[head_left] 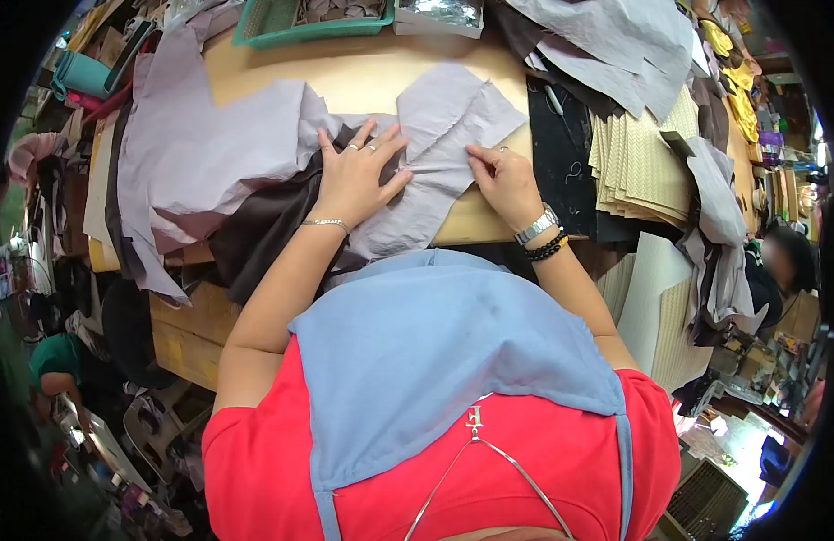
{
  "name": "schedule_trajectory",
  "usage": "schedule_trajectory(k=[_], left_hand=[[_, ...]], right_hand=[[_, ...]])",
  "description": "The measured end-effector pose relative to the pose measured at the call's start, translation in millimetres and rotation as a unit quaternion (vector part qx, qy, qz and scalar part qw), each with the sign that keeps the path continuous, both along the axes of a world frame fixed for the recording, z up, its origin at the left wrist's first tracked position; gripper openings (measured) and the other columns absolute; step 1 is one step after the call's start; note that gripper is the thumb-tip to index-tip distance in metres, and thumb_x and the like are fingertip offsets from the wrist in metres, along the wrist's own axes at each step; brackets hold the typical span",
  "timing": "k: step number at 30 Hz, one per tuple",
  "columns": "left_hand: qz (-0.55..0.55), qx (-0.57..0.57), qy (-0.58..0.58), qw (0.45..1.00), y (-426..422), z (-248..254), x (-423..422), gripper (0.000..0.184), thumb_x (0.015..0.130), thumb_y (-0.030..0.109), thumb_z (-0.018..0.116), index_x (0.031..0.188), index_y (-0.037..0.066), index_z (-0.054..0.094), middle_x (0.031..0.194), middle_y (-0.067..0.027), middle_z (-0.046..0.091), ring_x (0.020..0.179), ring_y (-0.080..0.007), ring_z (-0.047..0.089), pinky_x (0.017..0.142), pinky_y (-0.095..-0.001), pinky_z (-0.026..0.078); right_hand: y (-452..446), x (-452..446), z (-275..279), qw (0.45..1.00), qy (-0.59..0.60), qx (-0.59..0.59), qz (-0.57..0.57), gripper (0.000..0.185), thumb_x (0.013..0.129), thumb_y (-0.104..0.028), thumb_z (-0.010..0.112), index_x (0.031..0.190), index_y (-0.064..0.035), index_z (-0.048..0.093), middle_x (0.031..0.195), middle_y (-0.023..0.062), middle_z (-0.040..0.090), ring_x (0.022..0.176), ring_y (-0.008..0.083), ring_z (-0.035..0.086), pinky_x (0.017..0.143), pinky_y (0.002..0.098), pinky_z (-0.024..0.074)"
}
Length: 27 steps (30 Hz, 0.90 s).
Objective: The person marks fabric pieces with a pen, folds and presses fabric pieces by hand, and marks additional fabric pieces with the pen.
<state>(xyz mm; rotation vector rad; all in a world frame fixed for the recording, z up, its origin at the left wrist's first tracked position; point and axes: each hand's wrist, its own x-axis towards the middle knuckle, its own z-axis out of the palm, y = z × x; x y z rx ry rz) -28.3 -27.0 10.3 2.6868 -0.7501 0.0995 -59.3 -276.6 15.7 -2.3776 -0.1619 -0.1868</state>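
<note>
Pale tabletop, creased grey fabric

Cloth piece: pale lilac-grey, plain. Large cloth at left: same lilac-grey, plain. Bunched cloth: very dark brown, plain. Tabletop: pale yellow-tan. Tray: teal green. Mat: black. Stacked sheets: cream, with a fine repeating textured pattern. Apron: plain greyish blue. Shirt: bright plain red. Watch: silver. Bead bracelet: black, with a yellow-orange accent. Necklace: silver. Hanging cloth, far right: yellow.
</note>
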Motion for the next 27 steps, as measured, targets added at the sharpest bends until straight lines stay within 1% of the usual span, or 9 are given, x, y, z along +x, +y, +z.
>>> schedule_trajectory(k=[3,6,11,12,14,16,21,24,27], left_hand=[[-0.024,-0.039,0.045,0.998,12.4,0.0,-3.0,0.030,0.089,0.040,0.067,0.104,0.014,0.068,0.137,0.0008,0.060,0.138,-0.0250,0.045,0.110,-0.0735,0.007],[0.019,-0.093,0.062,0.994,15.1,-5.7,-1.2,0.028,0.085,0.042,0.071,0.088,0.015,0.068,0.131,-0.0003,0.064,0.135,-0.0255,0.048,0.108,-0.0754,0.009],[0.041,-0.015,0.049,0.998,3.7,4.7,-7.6,0.047,0.080,0.054,0.070,0.119,0.029,0.066,0.137,-0.0020,0.054,0.136,-0.0229,0.043,0.105,-0.0796,0.012],[0.041,-0.002,0.048,0.998,3.6,3.7,-6.9,0.050,0.080,0.054,0.070,0.124,0.032,0.064,0.140,-0.0034,0.051,0.137,-0.0232,0.041,0.104,-0.0799,0.012],[0.043,0.013,0.050,0.998,2.5,3.9,-5.6,0.054,0.079,0.055,0.070,0.128,0.036,0.062,0.144,-0.0061,0.047,0.138,-0.0243,0.038,0.104,-0.0802,0.011],[0.046,0.018,0.057,0.997,1.3,5.3,-5.2,0.056,0.078,0.057,0.070,0.130,0.037,0.062,0.147,-0.0086,0.043,0.141,-0.0257,0.035,0.105,-0.0801,0.010],[0.037,0.018,0.063,0.997,2.3,5.2,-3.8,0.062,0.074,0.063,0.071,0.130,0.037,0.061,0.151,-0.0084,0.039,0.144,-0.0271,0.029,0.104,-0.0809,0.009],[0.036,0.024,0.065,0.997,2.4,5.9,-4.0,0.065,0.074,0.063,0.071,0.132,0.038,0.059,0.152,-0.0083,0.038,0.144,-0.0272,0.029,0.104,-0.0807,0.009],[0.030,0.038,0.070,0.996,2.8,6.9,-3.4,0.066,0.075,0.064,0.070,0.134,0.040,0.057,0.153,-0.0088,0.036,0.145,-0.0274,0.028,0.106,-0.0795,0.010]], right_hand=[[-2.1,2.2,0.2,1.000,0.020,-0.011,0.000,0.018,0.086,-0.011,0.066,0.100,-0.0028,0.074,0.077,0.0184,0.067,0.068,0.0315,0.065,0.064,0.0377,0.0511],[-3.9,3.9,-0.6,0.998,0.063,0.011,-0.006,0.018,0.085,-0.014,0.067,0.098,-0.0033,0.075,0.075,0.0184,0.068,0.066,0.0318,0.066,0.064,0.0381,0.0521],[-28.3,5.4,11.6,0.988,0.141,-0.054,-0.014,0.027,0.082,-0.028,0.069,0.093,-0.0039,0.075,0.073,0.0178,0.069,0.064,0.0331,0.067,0.064,0.0387,0.0539],[-46.0,11.0,12.7,0.989,0.116,-0.088,-0.012,0.033,0.080,-0.035,0.070,0.091,-0.0043,0.075,0.073,0.0171,0.069,0.065,0.0331,0.068,0.064,0.0386,0.0545],[-85.6,17.8,-1.1,0.992,-0.009,-0.079,-0.102,0.025,0.083,-0.025,0.070,0.094,-0.0027,0.073,0.081,0.0167,0.069,0.072,0.0304,0.068,0.067,0.0386,0.0537],[-118.3,21.2,5.0,0.965,-0.084,-0.195,-0.153,0.028,0.084,-0.024,0.071,0.102,-0.0027,0.071,0.089,0.0154,0.069,0.077,0.0326,0.066,0.071,0.0423,0.0526],[-151.4,26.2,-14.3,0.941,-0.020,-0.306,-0.147,0.024,0.084,-0.023,0.071,0.092,-0.0005,0.073,0.083,0.0154,0.071,0.075,0.0345,0.067,0.072,0.0420,0.0539],[-145.5,32.1,-0.1,0.950,0.059,-0.258,-0.167,0.020,0.083,-0.019,0.071,0.084,0.0009,0.072,0.078,0.0139,0.072,0.069,0.0278,0.069,0.067,0.0388,0.0547],[-125.5,30.2,6.6,0.978,0.036,-0.103,-0.177,0.009,0.086,-0.011,0.069,0.086,-0.0019,0.071,0.078,0.0100,0.071,0.065,0.0177,0.068,0.061,0.0319,0.0555]])
